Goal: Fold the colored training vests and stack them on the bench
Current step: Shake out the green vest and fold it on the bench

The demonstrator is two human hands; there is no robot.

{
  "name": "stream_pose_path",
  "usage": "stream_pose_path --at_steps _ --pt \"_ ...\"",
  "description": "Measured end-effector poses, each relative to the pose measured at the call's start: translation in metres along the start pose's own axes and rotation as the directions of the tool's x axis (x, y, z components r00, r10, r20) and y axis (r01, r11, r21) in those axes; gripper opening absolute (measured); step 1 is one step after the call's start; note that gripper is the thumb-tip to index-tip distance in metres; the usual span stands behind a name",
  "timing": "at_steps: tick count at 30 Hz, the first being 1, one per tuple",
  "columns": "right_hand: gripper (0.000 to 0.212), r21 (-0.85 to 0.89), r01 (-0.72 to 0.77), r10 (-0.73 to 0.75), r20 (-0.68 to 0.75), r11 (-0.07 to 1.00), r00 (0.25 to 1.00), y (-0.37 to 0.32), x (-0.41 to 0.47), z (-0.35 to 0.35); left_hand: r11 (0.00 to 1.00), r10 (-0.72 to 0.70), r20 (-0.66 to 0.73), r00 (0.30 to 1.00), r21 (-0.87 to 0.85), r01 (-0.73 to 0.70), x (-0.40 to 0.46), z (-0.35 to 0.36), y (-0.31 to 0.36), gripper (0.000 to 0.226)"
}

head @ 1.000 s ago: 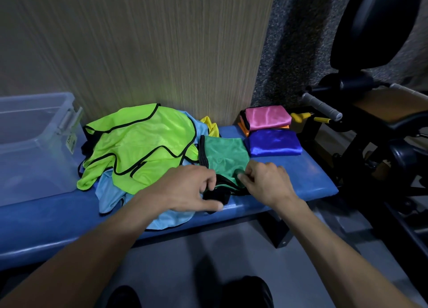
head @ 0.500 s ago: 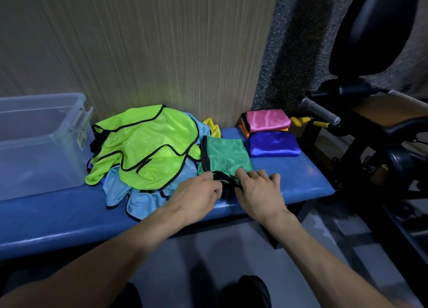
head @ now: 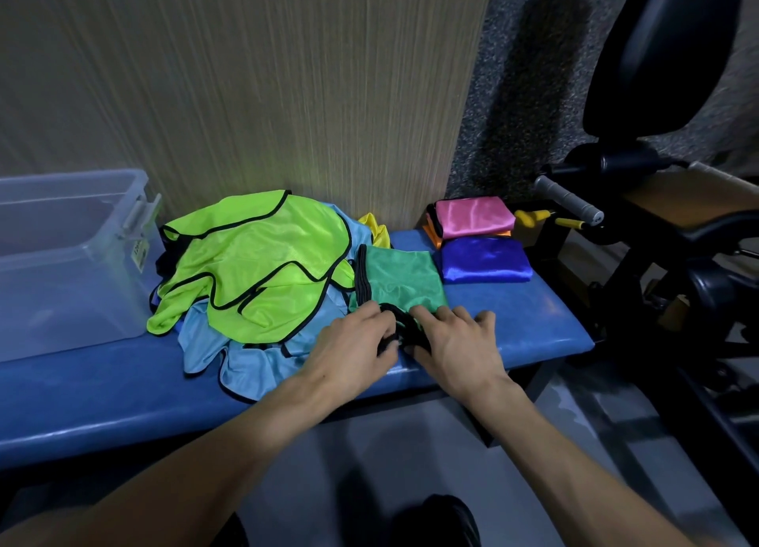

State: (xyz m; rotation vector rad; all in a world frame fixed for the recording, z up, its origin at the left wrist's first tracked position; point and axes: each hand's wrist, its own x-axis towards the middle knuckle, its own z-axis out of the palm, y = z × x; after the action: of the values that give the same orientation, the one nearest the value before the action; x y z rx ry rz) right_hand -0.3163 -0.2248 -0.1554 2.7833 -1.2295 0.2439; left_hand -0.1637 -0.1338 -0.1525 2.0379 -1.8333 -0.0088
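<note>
The green vest (head: 400, 277) runs lengthwise away from both hands; left hand (head: 351, 351) pinches its black near edge, right hand (head: 456, 343) presses flat beside.

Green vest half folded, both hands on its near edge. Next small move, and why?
Probably fold the near black-trimmed edge away over the green vest to finish the square. The left hand pinches the bunched trim while the right hand lies flat on that edge. Folded blue vest and pink vest already sit beyond it on the bench.
</note>
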Motion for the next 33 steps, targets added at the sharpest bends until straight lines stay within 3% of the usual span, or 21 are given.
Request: stream_pose_path --at_steps 5,10,13,15,17,26,33 --pt "0.059 -0.038 0.021 -0.018 0.091 0.999 0.996 -0.006 -0.001 -0.002 0.970 0.238 -0.035 0.971 0.061 -0.235 -0.011 -0.013 -0.008 0.015" --pt "0.068 -0.057 0.032 -0.023 0.154 0.998 0.988 -0.009 0.000 -0.005 0.945 0.328 -0.119 0.937 0.046 -0.324 -0.021 -0.011 -0.013 0.015" --pt "0.070 -0.041 0.027 -0.019 0.186 0.999 0.982 -0.011 0.000 -0.007 0.951 0.186 -0.164 0.969 -0.219 -0.220 -0.028 -0.006 -0.016 0.016" --pt "0.072 -0.038 0.029 -0.021 0.197 0.999 0.980 -0.014 0.000 -0.006 0.902 0.063 -0.168 0.984 -0.412 -0.128 -0.029 -0.004 -0.016 0.019" --pt "0.072 -0.034 0.028 -0.021 0.205 0.999 0.978 -0.015 0.000 -0.003 0.863 0.011 -0.173 0.985 -0.496 -0.096 -0.029 -0.004 -0.015 0.022" --pt "0.066 -0.136 0.080 -0.048 0.223 0.988 0.974 -0.023 0.000 0.002 0.950 0.107 -0.130 0.986 -0.279 -0.140 -0.020 -0.002 -0.021 0.014" --pt "0.073 -0.124 0.123 -0.096 0.207 0.985 0.974 -0.013 -0.004 0.000 0.939 -0.053 -0.079 0.995 -0.344 0.023 0.024 0.005 -0.028 0.011"
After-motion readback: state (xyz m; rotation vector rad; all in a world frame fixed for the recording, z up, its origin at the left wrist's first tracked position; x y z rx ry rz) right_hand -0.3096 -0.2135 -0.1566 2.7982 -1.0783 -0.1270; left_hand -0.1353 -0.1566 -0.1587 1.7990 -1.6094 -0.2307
